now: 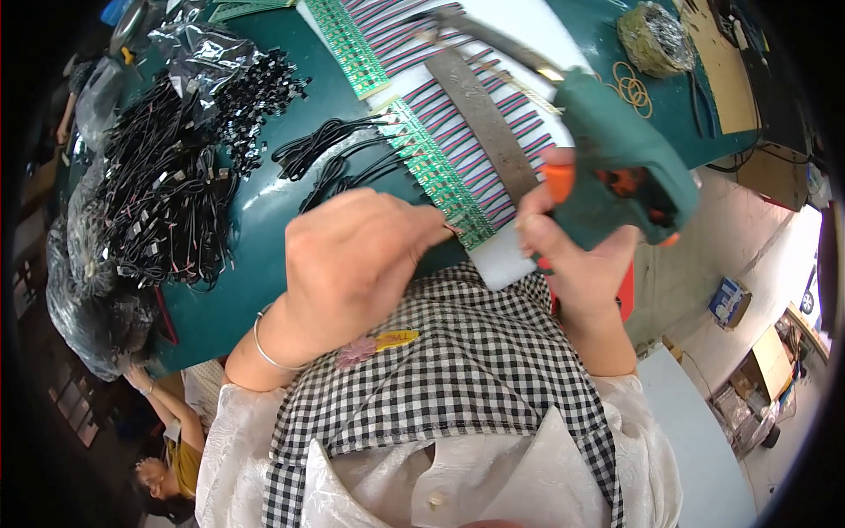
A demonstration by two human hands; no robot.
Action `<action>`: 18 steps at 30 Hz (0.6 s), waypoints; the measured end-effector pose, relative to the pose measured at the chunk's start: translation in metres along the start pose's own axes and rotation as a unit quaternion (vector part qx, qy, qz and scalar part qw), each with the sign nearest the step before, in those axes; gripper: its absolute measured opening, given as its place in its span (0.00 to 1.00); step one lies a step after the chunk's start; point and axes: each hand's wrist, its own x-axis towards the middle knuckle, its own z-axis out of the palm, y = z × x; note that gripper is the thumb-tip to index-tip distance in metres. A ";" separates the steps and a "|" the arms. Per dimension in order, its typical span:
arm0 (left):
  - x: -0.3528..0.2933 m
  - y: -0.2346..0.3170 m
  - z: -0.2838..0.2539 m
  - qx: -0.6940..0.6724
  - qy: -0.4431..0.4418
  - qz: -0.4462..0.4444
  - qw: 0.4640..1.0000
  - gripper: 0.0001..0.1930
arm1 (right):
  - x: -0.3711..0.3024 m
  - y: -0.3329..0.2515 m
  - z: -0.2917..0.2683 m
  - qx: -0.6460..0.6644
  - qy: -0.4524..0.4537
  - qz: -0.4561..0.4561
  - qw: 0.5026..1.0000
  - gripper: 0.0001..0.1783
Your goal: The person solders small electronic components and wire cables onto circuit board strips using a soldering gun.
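My right hand (583, 264) is wrapped round the handle of a green soldering gun (620, 145) with an orange trigger. Its long metal barrel reaches up and left over the work. Along a white foam board (502, 260) runs a strip of small green circuit boards (431, 172), with rows of pink, blue and black wires beside it. My left hand (352, 260) is closed in a pinch at the strip's near end, fingertips at a thin wire end (453, 229) on the board. Black cables (330, 145) lie across the strip's left edge. A flat metal bar (480, 119) rests over the coloured wires.
Left on the green table (255, 211) lie a heap of black cables (158, 194), small black parts (255, 97) and clear plastic bags. At the far right are a roll of wire (656, 40), rubber bands (629, 91) and pliers (701, 104). Another person (176, 449) sits at lower left.
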 end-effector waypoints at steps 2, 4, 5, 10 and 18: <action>0.000 -0.008 -0.003 0.033 -0.007 -0.013 0.999 0.10 | -0.001 -0.005 -0.008 -0.008 0.024 -0.006 1.000 0.29; -0.001 -0.016 0.002 0.064 0.020 -0.010 0.998 0.08 | -0.003 -0.009 -0.014 0.002 0.005 -0.013 1.000 0.30; 0.001 -0.019 0.005 0.075 0.033 -0.013 0.997 0.07 | -0.005 -0.010 -0.019 0.005 -0.009 -0.022 1.000 0.31; 0.015 -0.034 0.008 0.141 0.013 -0.035 0.989 0.05 | -0.022 -0.013 -0.032 0.036 0.003 0.006 0.999 0.37; 0.027 -0.056 0.001 0.081 -0.107 -0.080 0.988 0.04 | -0.046 -0.012 -0.065 0.037 -0.011 0.055 0.998 0.36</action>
